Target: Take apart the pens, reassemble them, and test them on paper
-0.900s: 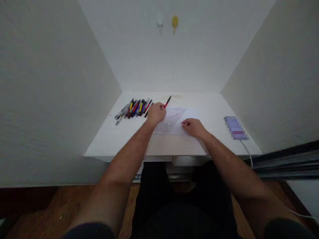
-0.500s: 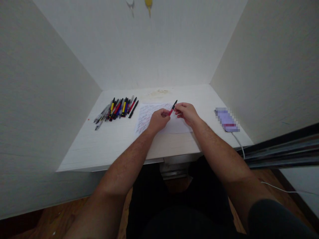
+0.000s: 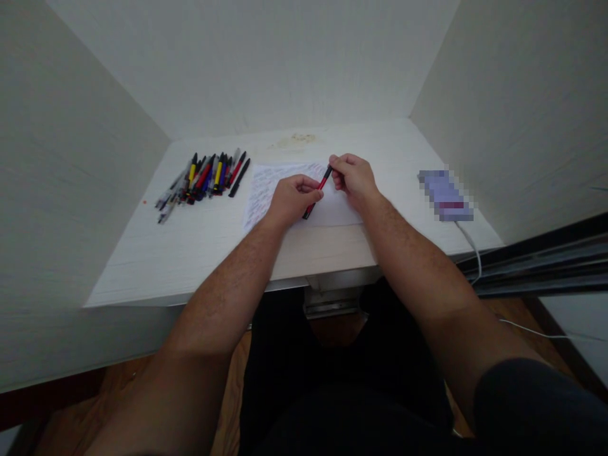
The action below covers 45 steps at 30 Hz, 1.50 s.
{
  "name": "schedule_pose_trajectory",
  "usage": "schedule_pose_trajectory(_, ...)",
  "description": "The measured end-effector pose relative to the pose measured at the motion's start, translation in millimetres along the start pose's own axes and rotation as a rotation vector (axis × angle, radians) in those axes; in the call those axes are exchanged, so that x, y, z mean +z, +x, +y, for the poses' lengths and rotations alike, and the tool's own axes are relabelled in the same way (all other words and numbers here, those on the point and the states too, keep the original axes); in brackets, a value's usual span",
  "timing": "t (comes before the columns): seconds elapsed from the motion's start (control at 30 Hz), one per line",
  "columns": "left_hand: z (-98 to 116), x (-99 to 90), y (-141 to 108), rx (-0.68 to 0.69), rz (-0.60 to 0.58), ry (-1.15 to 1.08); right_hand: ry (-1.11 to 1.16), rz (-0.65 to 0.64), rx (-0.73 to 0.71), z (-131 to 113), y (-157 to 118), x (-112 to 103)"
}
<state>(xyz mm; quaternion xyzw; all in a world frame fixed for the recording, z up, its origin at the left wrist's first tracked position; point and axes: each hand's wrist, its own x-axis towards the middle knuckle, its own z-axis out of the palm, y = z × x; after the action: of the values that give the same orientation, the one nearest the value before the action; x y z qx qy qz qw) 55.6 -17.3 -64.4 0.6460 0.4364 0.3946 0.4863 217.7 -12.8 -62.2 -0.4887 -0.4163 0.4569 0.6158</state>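
The table (image 3: 199, 253) at the centre of the frame looks like pale, matt, faintly grained board. On it lies thin, smooth, matt paper (image 3: 339, 212). The pens (image 3: 204, 177), left of centre, look plastic, some of them clear. Lower down, the trousers (image 3: 280, 373) are dark, dull cloth, and the floor (image 3: 232, 386) seems to be brown wood.

- Wears a dark grey short sleeve (image 3: 536, 405) on the right arm (image 3: 422, 272);
- shows a black top (image 3: 342, 411), plain, nearer than the desk (image 3: 190, 240);
- wears black trousers (image 3: 280, 329), partly under the desk.
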Motion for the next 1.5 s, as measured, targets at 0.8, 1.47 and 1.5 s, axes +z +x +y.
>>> schedule_pose_trajectory(0.8, 3, -5.3, -3, 0.016, 0.132, 0.046, 0.162, -0.049, 0.065, -11, -8, 0)
schedule_pose_trajectory(1.47, 3, -8.1, -7, 0.085, 0.063, 0.200, 0.192, 0.042, 0.056, -7, -7, 1)
schedule_pose_trajectory(1.5, 3, -8.3, -7, 0.080, 0.054, 0.193, 0.197, 0.041, 0.059, -7, -7, 1)
